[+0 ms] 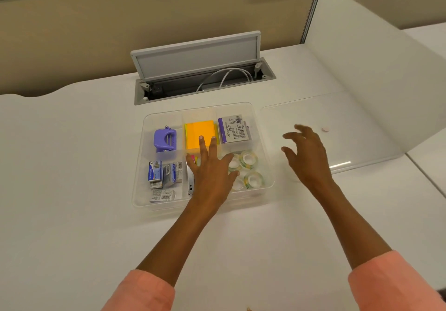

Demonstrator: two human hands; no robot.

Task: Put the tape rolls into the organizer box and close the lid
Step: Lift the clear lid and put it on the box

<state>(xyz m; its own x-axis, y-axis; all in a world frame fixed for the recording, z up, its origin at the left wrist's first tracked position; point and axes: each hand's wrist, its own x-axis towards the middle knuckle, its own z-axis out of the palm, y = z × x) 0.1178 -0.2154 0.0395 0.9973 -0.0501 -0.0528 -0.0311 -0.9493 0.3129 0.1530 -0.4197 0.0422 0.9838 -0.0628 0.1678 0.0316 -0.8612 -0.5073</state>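
Observation:
A clear organizer box (269,165) stands open on the white desk. Several clear tape rolls (251,169) lie in its front right compartment. The clear lid (350,146) lies flat on the desk to the right of the box, with a small round knob (325,129) on it. My left hand (211,168) is spread flat over the middle of the box, its thumb touching a tape roll; it holds nothing. My right hand (306,153) hovers with fingers apart over the left part of the lid, empty.
Other compartments hold a purple hole punch (165,139), orange sticky notes (199,133), a Faber-Castell box (234,129) and staple boxes (164,174). An open cable hatch (200,74) sits behind the box. A white curved divider (376,74) rises at the right.

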